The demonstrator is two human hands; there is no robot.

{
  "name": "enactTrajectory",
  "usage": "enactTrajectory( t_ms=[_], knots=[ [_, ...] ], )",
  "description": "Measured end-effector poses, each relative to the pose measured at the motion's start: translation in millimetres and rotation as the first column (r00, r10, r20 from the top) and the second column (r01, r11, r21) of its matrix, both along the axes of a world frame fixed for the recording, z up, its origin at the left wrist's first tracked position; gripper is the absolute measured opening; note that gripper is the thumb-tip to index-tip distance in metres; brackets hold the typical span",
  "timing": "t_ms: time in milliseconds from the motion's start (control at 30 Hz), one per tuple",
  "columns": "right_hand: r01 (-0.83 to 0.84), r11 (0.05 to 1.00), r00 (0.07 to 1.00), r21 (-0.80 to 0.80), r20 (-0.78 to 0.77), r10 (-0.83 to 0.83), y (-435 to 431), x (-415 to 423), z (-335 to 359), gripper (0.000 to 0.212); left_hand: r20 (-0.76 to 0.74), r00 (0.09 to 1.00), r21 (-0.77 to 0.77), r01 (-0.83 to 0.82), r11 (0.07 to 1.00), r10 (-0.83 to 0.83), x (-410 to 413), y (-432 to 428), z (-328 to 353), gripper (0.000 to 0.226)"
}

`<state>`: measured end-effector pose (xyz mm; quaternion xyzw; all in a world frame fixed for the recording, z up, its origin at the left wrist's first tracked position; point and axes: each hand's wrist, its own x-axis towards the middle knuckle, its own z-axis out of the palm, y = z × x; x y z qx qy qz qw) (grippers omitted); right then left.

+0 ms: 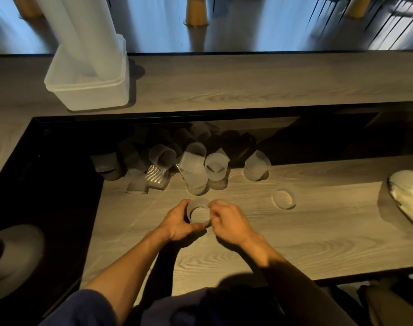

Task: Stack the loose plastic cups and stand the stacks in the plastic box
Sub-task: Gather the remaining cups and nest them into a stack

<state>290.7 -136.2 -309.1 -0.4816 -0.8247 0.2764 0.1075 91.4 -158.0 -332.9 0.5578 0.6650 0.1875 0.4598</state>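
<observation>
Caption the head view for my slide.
Left hand and right hand hold one cup before the loose pile; tall stacks stand in the plastic box.

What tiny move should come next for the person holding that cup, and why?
Probably the right hand lets go and reaches for the lone upright translucent plastic cup nearby, to nest it. Both hands grip one frosted plastic cup, the left hand alone could keep it, and a pile of loose cups waits behind.

— What ran off the frame?
— The cup stacks [83, 31] in the box [88, 95], cut by the top edge at eleven o'clock; the white bag [407, 196] at three o'clock, by the right.
— And the pile [177, 161]?
— Its far cups were lost in shadow. Whether the right hand [231, 222] gripped the held cup [196, 204] was unclear.
</observation>
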Motion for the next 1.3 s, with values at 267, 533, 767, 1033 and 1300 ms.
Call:
enactTrajectory(
  t_ms=[267, 533, 767, 1033, 1300],
  knots=[
    [0.687, 0.727, 0.717, 0.007, 0.155, -0.679, 29, 68, -1, 0.034, 0.013, 1.0, -0.026, 0.019, 0.999, -0.019, -3, 2, -1, 0.079],
    [0.784, 0.62, 0.614, -0.013, 0.161, -0.773, 35, 84, -12, 0.025, 0.017, 1.0, -0.044, 0.025, 0.999, -0.025, -5, 3, -3, 0.077],
    [0.56, 0.797, 0.768, 0.228, -0.505, -0.395, 14, 43, 31, 0.019, 0.002, 1.0, -0.054, 0.01, 0.999, -0.01, 0, 5, -3, 0.077],
    [-0.043, 0.936, 0.962, 0.348, -0.24, 0.134, -5, 12, 4, 0.033, 0.029, 0.999, -0.071, -0.041, 0.997, 0.043, 4, 3, -5, 0.078],
    [-0.198, 0.965, 0.98, 0.173, 0.036, 0.195, -2, 9, 5, 0.048, 0.038, 0.999, -0.072, -0.01, 0.997, 0.012, 7, 6, 0, 0.089]
  ],
)
